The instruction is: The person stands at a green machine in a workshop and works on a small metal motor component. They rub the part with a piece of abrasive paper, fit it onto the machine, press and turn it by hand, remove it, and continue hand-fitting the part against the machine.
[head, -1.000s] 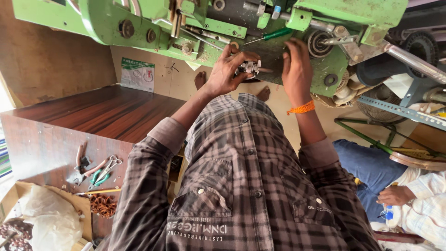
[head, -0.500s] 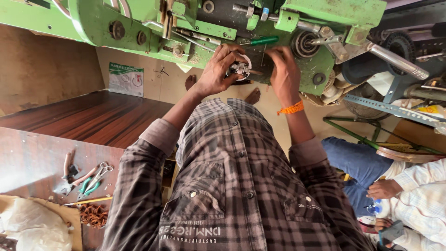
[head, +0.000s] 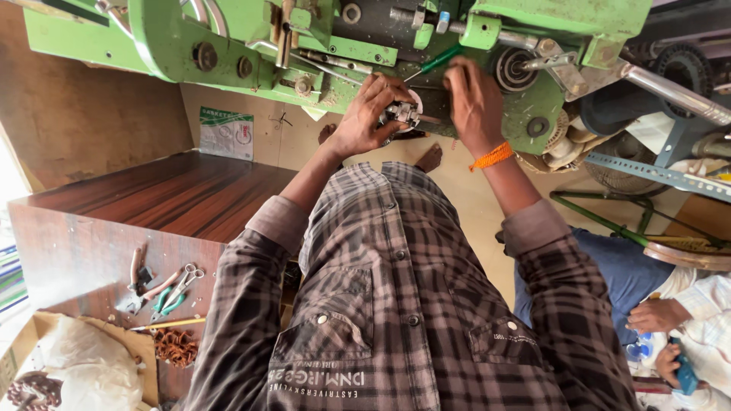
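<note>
Head camera looks down over a checked shirt at 2 raised arms working on a green machine that fills the top of the view. Against that machine, near its middle, the left hand curls its fingers around a small round metal part, gripping it from the left side. Just right of the part, the right hand is closed around the handle of a green screwdriver, whose shaft slants up and left towards the machine; how tightly the fingers close cannot be told, since only the back of the hand shows. An orange band sits on the right wrist.

Below and left of the machine stands a dark wooden table. Against its front side, further below, lie red-handled pliers, green-handled pliers, small scissors and a pencil. Beneath these a coil of copper wire sits by a cardboard box with white cloth in it.

Below and right of the machine, another person's hand rests on blue trousers.
</note>
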The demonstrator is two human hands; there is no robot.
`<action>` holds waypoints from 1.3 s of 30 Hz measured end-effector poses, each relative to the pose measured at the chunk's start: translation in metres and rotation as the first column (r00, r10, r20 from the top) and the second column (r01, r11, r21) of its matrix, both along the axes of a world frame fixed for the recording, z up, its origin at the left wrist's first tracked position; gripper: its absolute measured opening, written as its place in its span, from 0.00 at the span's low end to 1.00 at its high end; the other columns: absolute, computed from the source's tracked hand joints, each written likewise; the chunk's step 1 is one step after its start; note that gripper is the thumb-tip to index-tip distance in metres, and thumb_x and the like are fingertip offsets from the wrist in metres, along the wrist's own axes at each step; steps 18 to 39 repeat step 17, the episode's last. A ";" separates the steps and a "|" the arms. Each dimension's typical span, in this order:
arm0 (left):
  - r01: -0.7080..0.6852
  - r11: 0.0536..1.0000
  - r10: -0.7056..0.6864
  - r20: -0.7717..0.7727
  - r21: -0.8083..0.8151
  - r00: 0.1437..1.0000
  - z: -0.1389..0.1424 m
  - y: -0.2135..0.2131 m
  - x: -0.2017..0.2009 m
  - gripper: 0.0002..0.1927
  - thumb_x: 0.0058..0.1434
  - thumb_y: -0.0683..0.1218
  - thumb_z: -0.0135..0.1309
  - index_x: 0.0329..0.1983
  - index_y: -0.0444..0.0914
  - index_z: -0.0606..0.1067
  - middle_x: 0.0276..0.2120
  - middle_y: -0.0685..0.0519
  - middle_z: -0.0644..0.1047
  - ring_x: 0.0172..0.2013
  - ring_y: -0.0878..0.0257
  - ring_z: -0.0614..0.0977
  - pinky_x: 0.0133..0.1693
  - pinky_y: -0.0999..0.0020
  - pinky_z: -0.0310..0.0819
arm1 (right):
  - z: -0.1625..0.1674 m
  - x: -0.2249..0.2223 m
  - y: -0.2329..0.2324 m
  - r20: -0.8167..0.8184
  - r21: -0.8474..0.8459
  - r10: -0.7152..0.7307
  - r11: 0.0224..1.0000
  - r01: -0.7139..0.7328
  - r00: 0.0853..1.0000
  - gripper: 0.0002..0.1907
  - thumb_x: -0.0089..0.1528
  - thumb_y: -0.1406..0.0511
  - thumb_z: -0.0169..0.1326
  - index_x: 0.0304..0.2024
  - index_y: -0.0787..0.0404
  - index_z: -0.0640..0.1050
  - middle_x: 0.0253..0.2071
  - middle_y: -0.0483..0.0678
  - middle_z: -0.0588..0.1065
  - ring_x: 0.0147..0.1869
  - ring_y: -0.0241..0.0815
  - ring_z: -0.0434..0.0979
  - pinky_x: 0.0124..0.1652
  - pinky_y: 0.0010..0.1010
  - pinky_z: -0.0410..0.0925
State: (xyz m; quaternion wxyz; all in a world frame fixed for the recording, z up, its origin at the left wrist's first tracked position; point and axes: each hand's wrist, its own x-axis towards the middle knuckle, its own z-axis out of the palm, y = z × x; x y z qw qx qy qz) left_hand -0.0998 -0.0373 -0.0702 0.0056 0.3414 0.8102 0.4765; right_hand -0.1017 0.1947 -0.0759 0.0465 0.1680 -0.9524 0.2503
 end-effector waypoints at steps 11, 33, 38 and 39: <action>-0.027 0.998 0.025 0.026 0.064 0.999 0.005 -0.005 0.003 0.22 0.59 0.46 0.67 0.55 0.40 0.75 0.54 0.48 0.74 0.55 0.49 0.75 0.60 0.50 0.65 | -0.003 0.028 -0.007 -0.126 0.103 -0.028 0.994 0.041 0.992 0.11 0.65 0.70 0.60 0.50 0.63 0.76 0.58 0.50 0.71 0.56 0.55 0.69 0.53 0.48 0.65; -0.102 0.994 0.099 0.089 0.029 0.991 0.010 -0.005 0.006 0.25 0.57 0.44 0.70 0.57 0.43 0.76 0.58 0.49 0.75 0.61 0.46 0.74 0.66 0.49 0.62 | -0.014 0.018 -0.003 0.237 -0.079 -0.152 0.981 0.175 0.959 0.11 0.74 0.71 0.52 0.59 0.61 0.73 0.57 0.50 0.74 0.60 0.43 0.76 0.58 0.40 0.70; -0.102 0.994 0.099 0.089 0.029 0.991 0.010 -0.005 0.006 0.25 0.57 0.44 0.70 0.57 0.43 0.76 0.58 0.49 0.75 0.61 0.46 0.74 0.66 0.49 0.62 | -0.014 0.018 -0.003 0.237 -0.079 -0.152 0.981 0.175 0.959 0.11 0.74 0.71 0.52 0.59 0.61 0.73 0.57 0.50 0.74 0.60 0.43 0.76 0.58 0.40 0.70; -0.102 0.994 0.099 0.089 0.029 0.991 0.010 -0.005 0.006 0.25 0.57 0.44 0.70 0.57 0.43 0.76 0.58 0.49 0.75 0.61 0.46 0.74 0.66 0.49 0.62 | -0.014 0.018 -0.003 0.237 -0.079 -0.152 0.981 0.175 0.959 0.11 0.74 0.71 0.52 0.59 0.61 0.73 0.57 0.50 0.74 0.60 0.43 0.76 0.58 0.40 0.70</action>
